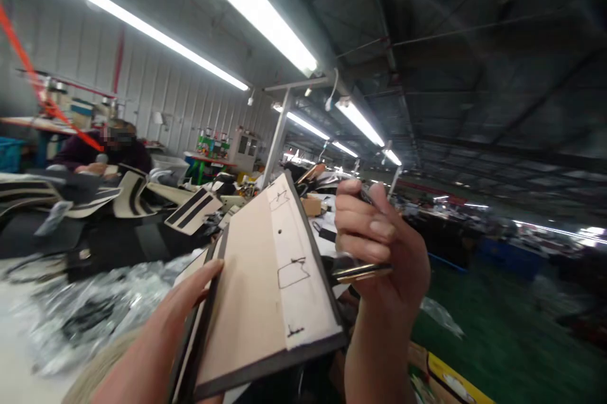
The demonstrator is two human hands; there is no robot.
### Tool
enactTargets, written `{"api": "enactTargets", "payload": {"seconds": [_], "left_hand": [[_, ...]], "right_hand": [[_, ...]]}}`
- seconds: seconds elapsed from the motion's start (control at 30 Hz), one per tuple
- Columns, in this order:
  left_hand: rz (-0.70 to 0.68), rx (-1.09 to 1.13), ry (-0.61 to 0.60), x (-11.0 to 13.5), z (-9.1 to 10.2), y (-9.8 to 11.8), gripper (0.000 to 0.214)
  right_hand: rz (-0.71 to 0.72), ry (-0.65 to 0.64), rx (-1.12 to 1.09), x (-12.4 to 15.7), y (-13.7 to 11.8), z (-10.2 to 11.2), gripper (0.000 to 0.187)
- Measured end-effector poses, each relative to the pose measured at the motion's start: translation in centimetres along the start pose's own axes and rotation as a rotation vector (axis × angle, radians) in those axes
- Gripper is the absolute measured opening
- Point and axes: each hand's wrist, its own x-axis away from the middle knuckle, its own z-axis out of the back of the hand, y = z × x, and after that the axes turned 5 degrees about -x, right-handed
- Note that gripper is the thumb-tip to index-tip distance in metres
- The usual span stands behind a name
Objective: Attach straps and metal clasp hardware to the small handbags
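My left hand (183, 303) grips the left edge of a flat beige panel (265, 284) with a dark border, holding it tilted up in front of me, thumb on its face. The panel's back shows black stitched outlines along a paler strip. To its right, my right hand (379, 246) is closed around a small dark and gold metal piece (360, 272), with another dark part poking out above the fingers. The right hand is beside the panel's right edge, close to touching it.
A worktable (28, 328) at the left carries crumpled clear plastic (95, 309) and several beige and black striped bag panels (190, 211). Another person (102, 151) sits at the far left. Green floor (497, 328) lies at the right, a yellow-edged box (450, 382) at the bottom.
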Motion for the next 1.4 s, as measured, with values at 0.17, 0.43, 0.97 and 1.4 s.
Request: {"api": "enactTargets", "payload": {"seconds": [0.17,0.43,0.97,1.4], "left_hand": [[0.309,-0.121,0.079,1.9,2.6,3.6,0.034],[0.658,0.105,0.02,0.0,6.6,1.9,0.061],[0.843,-0.096,-0.022,12.0,-0.7,-13.4,0.057],[0.759,-0.07,0.009,9.5,-1.0,-12.9,0.05]], "right_hand": [[0.106,-0.149,0.419,-1.0,4.8,-4.3,0.055],[0.123,-0.066,0.5,1.3,16.0,-4.1,0.047],[-0.398,-0.188,0.381,10.9,38.2,0.2,0.066],[-0.182,-0.119,0.331,9.1,36.1,-0.7,0.06]]}}
